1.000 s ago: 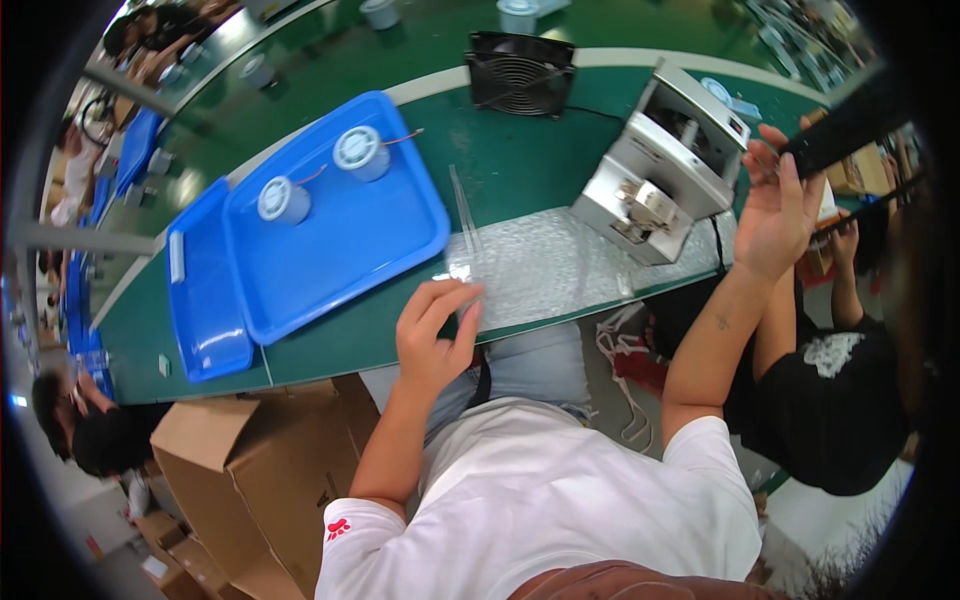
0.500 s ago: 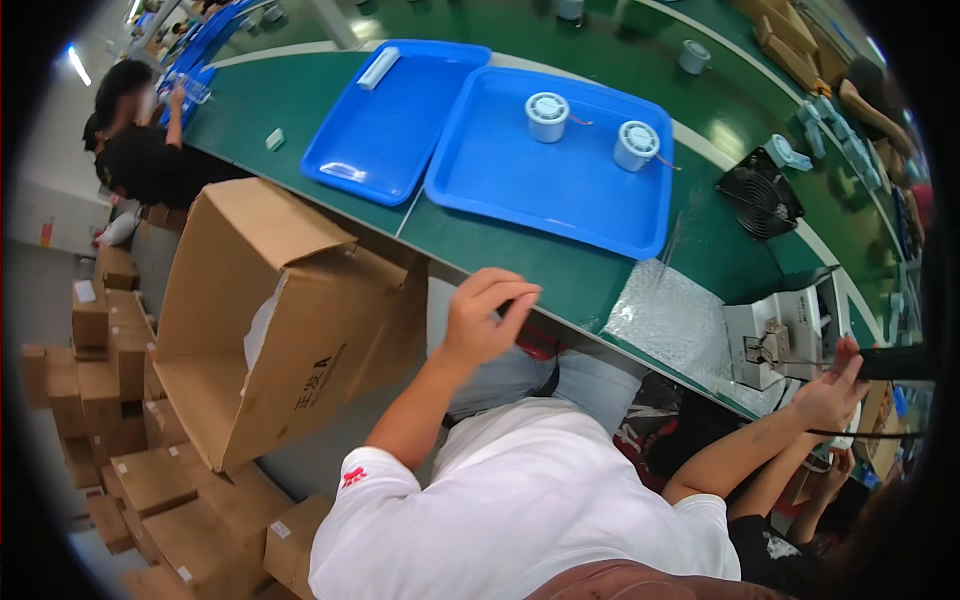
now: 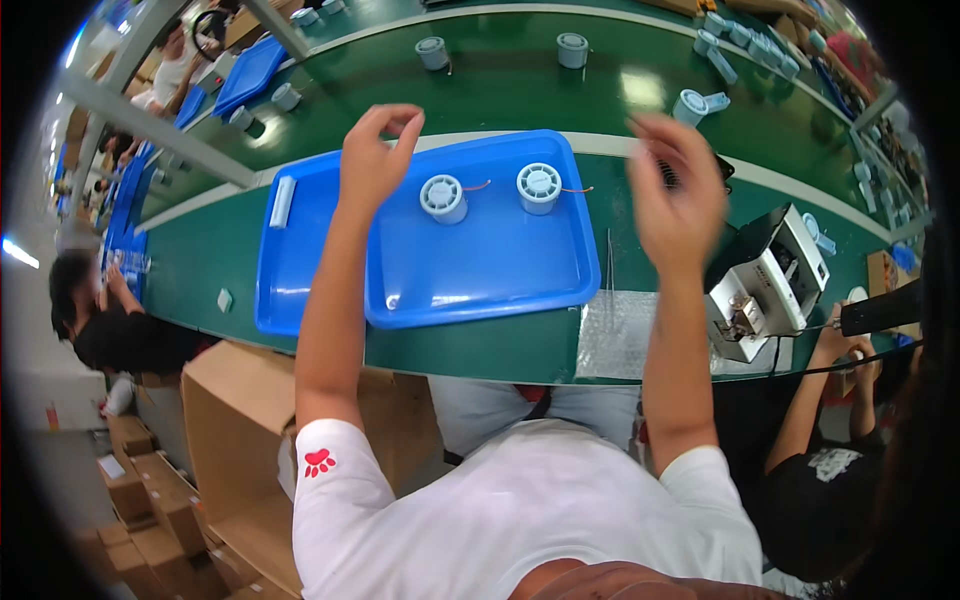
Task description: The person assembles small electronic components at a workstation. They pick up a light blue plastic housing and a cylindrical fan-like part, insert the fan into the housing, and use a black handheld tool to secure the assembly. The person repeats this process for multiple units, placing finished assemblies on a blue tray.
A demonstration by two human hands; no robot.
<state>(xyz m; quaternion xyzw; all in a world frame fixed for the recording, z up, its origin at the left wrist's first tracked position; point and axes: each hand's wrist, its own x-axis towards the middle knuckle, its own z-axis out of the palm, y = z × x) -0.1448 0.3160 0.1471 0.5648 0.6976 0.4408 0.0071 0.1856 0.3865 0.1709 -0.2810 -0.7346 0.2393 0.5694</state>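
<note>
My left hand [image 3: 380, 155] is raised over the left and middle part of the blue trays, thumb apart from its bent fingers, with nothing visible in it. My right hand [image 3: 682, 200] hovers to the right of the trays, its fingers smeared by motion; whether it holds anything does not show. Inside the right blue tray [image 3: 480, 285] stand two pale blue round housings with slotted tops and thin wires, a left one [image 3: 443, 199] and a right one [image 3: 540, 189]. The left blue tray [image 3: 287, 300], partly under the right one, carries a white oblong piece [image 3: 283, 203].
Bubble wrap [image 3: 620, 340] and thin metal tweezers [image 3: 610, 260] lie right of the trays, near a white boxy device [image 3: 765, 290]. A black fan [image 3: 722, 175] is partly hidden behind my right hand. Beyond runs a green conveyor [image 3: 500, 80] with more housings. An open carton [image 3: 235, 400] stands lower left.
My right hand has left the far right, by the black tool, and come over the bench. My left hand has risen from the bench edge to above the trays. The view has turned.
</note>
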